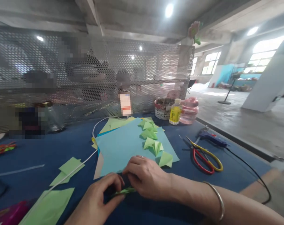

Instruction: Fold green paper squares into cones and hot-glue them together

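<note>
My left hand [98, 200] and my right hand [147, 176] meet low in the middle, over the blue table [50, 150]. Both pinch a small folded green paper piece [124, 191] between their fingertips. The right hand wears a ring, and a silver bangle sits on its wrist. Just beyond the hands lies a light blue paper sheet [123, 145] on a stack of coloured sheets. Several folded green paper pieces [153, 137] lie along its right side.
Red-and-yellow scissors [206, 157] and a blue glue gun [212, 138] with a black cord lie right. A yellow bottle [175, 113], pink container [190, 111] and basket [164, 107] stand by a perforated metal screen [85, 68]. Green paper scraps [67, 170] and a white cord lie left.
</note>
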Available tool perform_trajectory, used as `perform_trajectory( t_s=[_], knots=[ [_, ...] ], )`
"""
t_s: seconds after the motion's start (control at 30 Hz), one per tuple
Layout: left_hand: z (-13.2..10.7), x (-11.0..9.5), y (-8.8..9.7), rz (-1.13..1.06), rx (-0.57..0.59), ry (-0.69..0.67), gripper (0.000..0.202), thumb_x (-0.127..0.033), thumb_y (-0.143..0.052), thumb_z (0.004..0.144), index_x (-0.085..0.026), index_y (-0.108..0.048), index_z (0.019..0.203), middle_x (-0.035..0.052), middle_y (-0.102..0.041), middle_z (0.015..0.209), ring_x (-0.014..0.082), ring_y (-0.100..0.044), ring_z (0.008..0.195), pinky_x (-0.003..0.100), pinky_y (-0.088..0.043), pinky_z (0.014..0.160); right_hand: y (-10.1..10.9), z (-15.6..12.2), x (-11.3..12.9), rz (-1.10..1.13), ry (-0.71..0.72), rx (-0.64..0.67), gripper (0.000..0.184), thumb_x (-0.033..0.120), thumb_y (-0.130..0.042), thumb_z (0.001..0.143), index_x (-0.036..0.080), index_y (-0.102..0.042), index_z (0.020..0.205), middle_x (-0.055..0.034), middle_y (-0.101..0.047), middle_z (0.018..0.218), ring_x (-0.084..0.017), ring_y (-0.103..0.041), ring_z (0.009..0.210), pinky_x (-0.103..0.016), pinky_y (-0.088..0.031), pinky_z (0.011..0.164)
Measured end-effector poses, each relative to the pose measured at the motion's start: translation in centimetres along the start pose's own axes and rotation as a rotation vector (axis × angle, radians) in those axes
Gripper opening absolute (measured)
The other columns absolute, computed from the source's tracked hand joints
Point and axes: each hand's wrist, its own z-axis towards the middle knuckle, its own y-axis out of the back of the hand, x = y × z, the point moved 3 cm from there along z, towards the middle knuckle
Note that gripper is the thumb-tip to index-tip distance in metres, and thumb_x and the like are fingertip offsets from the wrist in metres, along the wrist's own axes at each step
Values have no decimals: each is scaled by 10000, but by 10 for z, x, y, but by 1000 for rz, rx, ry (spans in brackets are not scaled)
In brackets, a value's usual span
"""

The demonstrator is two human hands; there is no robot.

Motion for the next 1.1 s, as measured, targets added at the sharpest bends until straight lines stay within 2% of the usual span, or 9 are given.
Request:
perform_trajectory(
  t_s=[0.1,0.2,0.4,0.53,0.63,0.7,0.83,0.97,1.1],
  knots=[
    [5,-3,5,-161,65,137,240,-321,-634,796,-211,-464,667,-46,-576,648,152,-572,649,216,-427,594,9,3,0,-31,-32,5,231,84,-538,847,155,-673,1020,-47,-668,959,-154,-614,893,-242,-449,832],
    [8,-1,6,-324,150,215,274,-390,-636,809,-216,-444,721,-11,-691,741,168,-635,706,226,-449,610,27,6,-2,-81,-109,6,223,112,-520,891,162,-661,1057,-49,-667,1026,-148,-616,929,-237,-440,854],
    [10,8,7,-471,192,206,287,-428,-612,848,-208,-431,811,30,-718,802,150,-642,695,239,-445,596,76,-8,-31,-234,-340,67,167,189,-520,921,171,-679,970,-71,-675,960,-197,-641,859,-284,-435,727],
    [9,10,6,-580,158,153,355,-515,-606,859,-201,-442,867,14,-691,772,139,-620,666,248,-441,592,95,-36,-55,-332,-517,119,128,266,-577,884,177,-669,892,-60,-683,838,-210,-645,712,-275,-381,597],
    [3,11,4,-663,112,147,438,-609,-604,835,-198,-466,899,4,-682,748,136,-608,632,256,-449,593,108,-64,-64,-383,-613,110,157,265,-514,910,204,-640,840,-42,-679,810,-199,-637,690,-276,-373,581],
    [-2,12,5,-694,83,163,483,-652,-598,817,-201,-495,957,2,-679,744,141,-603,620,264,-455,590,120,-88,-69,-427,-680,63,208,269,-463,932,216,-609,793,-49,-674,798,-210,-632,717,-293,-379,593],
    [-8,13,8,-678,77,164,522,-658,-576,830,-223,-537,1114,2,-674,774,151,-602,639,280,-473,609,144,-141,-84,-507,-901,-59,253,328,-492,929,234,-587,714,-67,-644,669,-203,-579,562,-323,-353,520],
    [-8,13,9,-624,160,128,512,-650,-527,866,-242,-562,1174,17,-674,836,163,-624,693,283,-506,644,148,-174,-88,-475,-986,-80,232,315,-523,914,246,-605,707,-92,-665,708,-212,-607,613,-347,-390,571],
    [-8,13,9,-584,155,106,456,-608,-496,902,-246,-571,1169,24,-678,856,165,-625,711,286,-517,669,133,-178,-86,-439,-1004,-46,223,412,-525,885,249,-592,750,-87,-673,711,-230,-628,626,-339,-405,571]
  ],
)
